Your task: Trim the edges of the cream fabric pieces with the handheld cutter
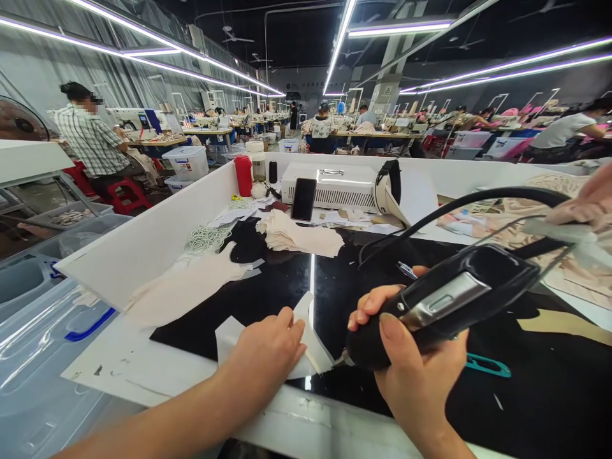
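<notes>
Hands on white piece, around tool

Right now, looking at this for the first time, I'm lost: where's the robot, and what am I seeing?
There is no robot here: these are a person's bare hands, seen by a camera worn on that person's head, looking forward and down. The right hand grips a black handheld tool with a cable. The left hand is on a white piece, near the tool's tip; whether it pinches or just presses is unclear. Underneath is a shiny black surface, which also bears a pile of pale pieces and a teal item. The blurred hand at the right edge is someone else's.
</notes>
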Available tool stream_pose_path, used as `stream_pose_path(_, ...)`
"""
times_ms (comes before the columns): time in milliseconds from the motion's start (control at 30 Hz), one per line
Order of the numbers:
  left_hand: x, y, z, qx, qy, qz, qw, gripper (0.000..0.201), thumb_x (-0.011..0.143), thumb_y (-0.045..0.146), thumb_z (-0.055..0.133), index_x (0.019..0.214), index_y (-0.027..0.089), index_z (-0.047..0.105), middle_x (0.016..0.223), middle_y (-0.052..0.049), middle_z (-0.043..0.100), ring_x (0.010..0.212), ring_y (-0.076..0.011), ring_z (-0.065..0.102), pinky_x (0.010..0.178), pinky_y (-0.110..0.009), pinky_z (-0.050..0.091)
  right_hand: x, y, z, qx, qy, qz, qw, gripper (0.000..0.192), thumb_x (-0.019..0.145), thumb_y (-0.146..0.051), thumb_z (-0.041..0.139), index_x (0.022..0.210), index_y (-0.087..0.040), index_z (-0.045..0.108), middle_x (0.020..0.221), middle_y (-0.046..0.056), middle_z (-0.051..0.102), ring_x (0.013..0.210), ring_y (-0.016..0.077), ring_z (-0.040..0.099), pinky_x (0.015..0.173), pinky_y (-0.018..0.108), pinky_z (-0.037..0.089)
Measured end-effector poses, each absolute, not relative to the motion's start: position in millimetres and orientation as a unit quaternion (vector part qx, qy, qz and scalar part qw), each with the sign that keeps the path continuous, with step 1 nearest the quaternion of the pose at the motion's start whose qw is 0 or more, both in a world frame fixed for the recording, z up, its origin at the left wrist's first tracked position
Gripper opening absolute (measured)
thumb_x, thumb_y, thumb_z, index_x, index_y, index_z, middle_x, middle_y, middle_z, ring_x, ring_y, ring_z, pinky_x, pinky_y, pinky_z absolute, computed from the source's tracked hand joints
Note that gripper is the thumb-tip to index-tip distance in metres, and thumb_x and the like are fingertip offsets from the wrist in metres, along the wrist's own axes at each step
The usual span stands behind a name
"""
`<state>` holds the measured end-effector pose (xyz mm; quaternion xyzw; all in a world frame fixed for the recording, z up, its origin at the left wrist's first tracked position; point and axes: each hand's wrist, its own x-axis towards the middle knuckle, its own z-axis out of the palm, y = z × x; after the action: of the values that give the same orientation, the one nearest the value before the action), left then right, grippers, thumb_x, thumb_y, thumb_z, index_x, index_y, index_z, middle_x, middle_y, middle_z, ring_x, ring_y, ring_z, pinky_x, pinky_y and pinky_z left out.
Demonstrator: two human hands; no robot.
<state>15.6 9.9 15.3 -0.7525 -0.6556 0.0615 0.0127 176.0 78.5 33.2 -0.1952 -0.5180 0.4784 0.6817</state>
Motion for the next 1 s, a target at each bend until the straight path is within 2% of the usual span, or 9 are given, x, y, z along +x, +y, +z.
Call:
stream_pose_path(100, 13.9, 4.1, 10.3, -0.739, -0.669, 0.065, 0.051, 0.006, 0.106, 0.022, 0.062, 0.107, 0.018, 0.066, 0.097, -0.004, 0.067, 0.071, -0.0198, 0.069, 0.054, -0.029, 0.049, 176.6, 78.5, 33.1, -0.189, -0.519, 0.482, 0.680, 0.052, 0.091, -0.024, 0.082, 0.135, -0.033, 0.055, 0.082, -0.005, 0.072, 0.061, 0.0144, 0.066, 0.058, 0.030, 0.057)
stream_pose_path(167, 11.5, 0.3, 6.5, -0.732, -0.672, 0.062, 0.093, 0.012, 0.106, 0.022, 0.061, 0.096, 0.017, 0.066, 0.087, -0.003, 0.064, 0.065, -0.0198, 0.065, 0.051, -0.029, 0.045, 177.0, 78.2, 33.1, -0.183, -0.523, 0.482, 0.679, 0.052, 0.092, -0.024, 0.081, 0.136, -0.034, 0.055, 0.082, -0.005, 0.072, 0.061, 0.0144, 0.066, 0.057, 0.030, 0.057)
stream_pose_path(300, 10.5, -4.9, 3.9, -0.782, -0.596, -0.018, 0.181, 0.023, 0.105, 0.011, 0.052, 0.084, 0.017, 0.061, 0.078, -0.004, 0.060, 0.069, -0.0212, 0.060, 0.057, -0.031, 0.048, 177.0, 78.0, 32.9, -0.182, -0.525, 0.482, 0.677, 0.053, 0.092, -0.023, 0.080, 0.138, -0.033, 0.055, 0.084, -0.004, 0.071, 0.061, 0.0148, 0.066, 0.056, 0.030, 0.058)
stream_pose_path(400, 17.6, -6.6, 5.0, -0.861, -0.464, -0.126, 0.165, 0.025, 0.103, 0.002, 0.046, 0.090, 0.015, 0.063, 0.082, -0.005, 0.061, 0.073, -0.0199, 0.060, 0.064, -0.031, 0.052, 176.9, 77.8, 32.9, -0.182, -0.525, 0.481, 0.678, 0.054, 0.091, -0.024, 0.081, 0.138, -0.033, 0.055, 0.084, -0.004, 0.071, 0.061, 0.0152, 0.067, 0.054, 0.030, 0.058)
stream_pose_path(500, 26.4, -6.2, 3.3, -0.901, -0.383, -0.171, 0.114, 0.027, 0.105, 0.001, 0.043, 0.096, 0.013, 0.066, 0.084, -0.005, 0.062, 0.077, -0.0173, 0.061, 0.073, -0.027, 0.054, 177.4, 76.3, 33.3, -0.187, -0.523, 0.483, 0.677, 0.054, 0.091, -0.025, 0.081, 0.138, -0.033, 0.055, 0.083, -0.004, 0.070, 0.060, 0.0153, 0.066, 0.051, 0.029, 0.056)
stream_pose_path(667, 25.7, -2.1, -6.8, -0.906, -0.382, -0.163, 0.082, 0.024, 0.105, 0.000, 0.045, 0.100, 0.009, 0.067, 0.089, -0.006, 0.067, 0.085, -0.0177, 0.066, 0.084, -0.027, 0.058, 178.0, 74.0, 33.8, -0.189, -0.517, 0.492, 0.675, 0.053, 0.092, -0.027, 0.082, 0.137, -0.034, 0.055, 0.083, -0.004, 0.070, 0.061, 0.0148, 0.066, 0.053, 0.029, 0.057)
stream_pose_path(867, 12.1, -1.9, -14.7, -0.888, -0.413, -0.196, 0.042, 0.022, 0.111, 0.009, 0.044, 0.115, 0.010, 0.066, 0.108, -0.009, 0.072, 0.105, -0.0192, 0.069, 0.096, -0.029, 0.059, 177.5, 75.1, 34.0, -0.182, -0.523, 0.490, 0.673, 0.054, 0.091, -0.027, 0.083, 0.137, -0.033, 0.055, 0.083, -0.004, 0.070, 0.061, 0.0155, 0.067, 0.052, 0.029, 0.057)
stream_pose_path(1000, 9.2, -4.0, -19.1, -0.882, -0.415, -0.211, 0.074, 0.019, 0.111, 0.012, 0.048, 0.119, 0.010, 0.066, 0.113, -0.008, 0.074, 0.112, -0.0197, 0.068, 0.108, -0.032, 0.055, 177.1, 74.6, 35.2, -0.186, -0.519, 0.493, 0.673, 0.054, 0.091, -0.030, 0.083, 0.138, -0.033, 0.055, 0.083, -0.004, 0.070, 0.061, 0.0150, 0.066, 0.053, 0.029, 0.057)
